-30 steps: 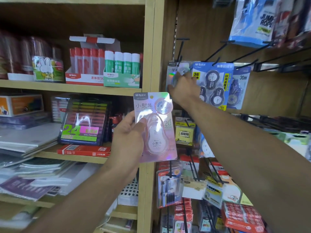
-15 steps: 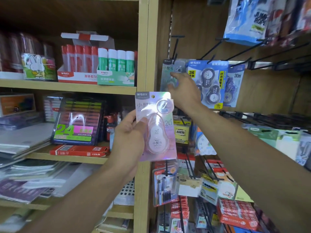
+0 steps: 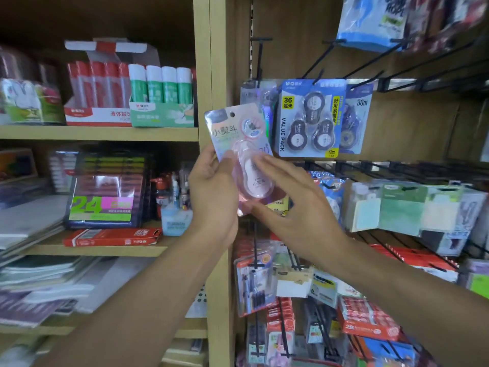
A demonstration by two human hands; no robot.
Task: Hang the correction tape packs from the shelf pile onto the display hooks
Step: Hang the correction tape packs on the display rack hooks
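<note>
My left hand [image 3: 214,192] grips a pink holographic correction tape pack [image 3: 238,144] by its lower left side and holds it upright in front of the wooden post. My right hand [image 3: 293,202] is beside the pack's lower right part, fingers straight, with fingertips touching the clear blister. Behind the pack, a similar holographic pack [image 3: 250,92] hangs on a black display hook [image 3: 260,58]. A blue value pack of correction tapes [image 3: 311,117] hangs on the hook to its right.
Glue stick boxes [image 3: 129,94] stand on the upper left shelf, with a marker set [image 3: 105,186] and notebooks below. Black hooks [image 3: 423,75] stick out at the right. Hanging stationery packs [image 3: 397,207] crowd the lower right panel.
My right hand has left the hanging pack on the hook and come down to the held pack. My left hand has raised the pack up and right, towards the hooks.
</note>
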